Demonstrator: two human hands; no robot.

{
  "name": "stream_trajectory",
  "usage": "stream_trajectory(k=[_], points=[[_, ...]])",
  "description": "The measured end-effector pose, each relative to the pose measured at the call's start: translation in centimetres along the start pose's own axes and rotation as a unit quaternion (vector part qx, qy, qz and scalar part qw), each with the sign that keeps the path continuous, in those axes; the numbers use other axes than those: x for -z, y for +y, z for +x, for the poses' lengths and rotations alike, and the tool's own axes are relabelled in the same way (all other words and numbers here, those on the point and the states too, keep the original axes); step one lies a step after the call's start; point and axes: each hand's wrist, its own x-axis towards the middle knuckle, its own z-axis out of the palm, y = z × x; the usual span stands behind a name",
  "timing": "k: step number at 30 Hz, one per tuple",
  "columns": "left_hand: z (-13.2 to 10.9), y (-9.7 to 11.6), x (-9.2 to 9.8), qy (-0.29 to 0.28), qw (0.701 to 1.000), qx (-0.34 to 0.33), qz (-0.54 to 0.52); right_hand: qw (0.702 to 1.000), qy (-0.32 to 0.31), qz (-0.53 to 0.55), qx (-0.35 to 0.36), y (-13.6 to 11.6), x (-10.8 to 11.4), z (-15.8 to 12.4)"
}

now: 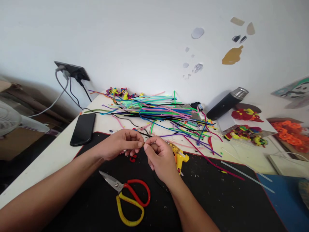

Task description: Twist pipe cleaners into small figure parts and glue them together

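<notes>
My left hand [129,142] and my right hand [161,157] meet above the black mat [205,196], thumb and fingers pinched together. Between their fingertips is a tiny yellowish bit, too small to name. Scissors [118,186] with one red and one yellow handle lie on the mat below my hands, blades apart. A yellow hot glue gun [180,158] rests just right of my right hand and is partly hidden by it. Small red curled pieces [132,158] lie on the mat under my hands.
Many coloured pipe cleaners [156,111] lie heaped along the wall. A phone [83,129] is at left; a dark flask [227,103] leans at right near small pipe-cleaner figures [246,134]. Glue sticks [248,177] lie on the mat's right side. Cables hang from the socket [72,71].
</notes>
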Motion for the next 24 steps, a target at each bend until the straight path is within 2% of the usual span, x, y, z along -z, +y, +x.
stream_trajectory(k=[16, 24], points=[[-0.5, 0.9, 1.5, -0.076, 0.994, -0.008, 0.076, 0.998, -0.041, -0.055, 0.002, 0.5, 0.2, -0.2], [-0.3, 1.0, 1.2, -0.048, 0.995, 0.009, 0.090, 0.998, -0.032, -0.045, -0.008, 0.8, 0.2, 0.0]])
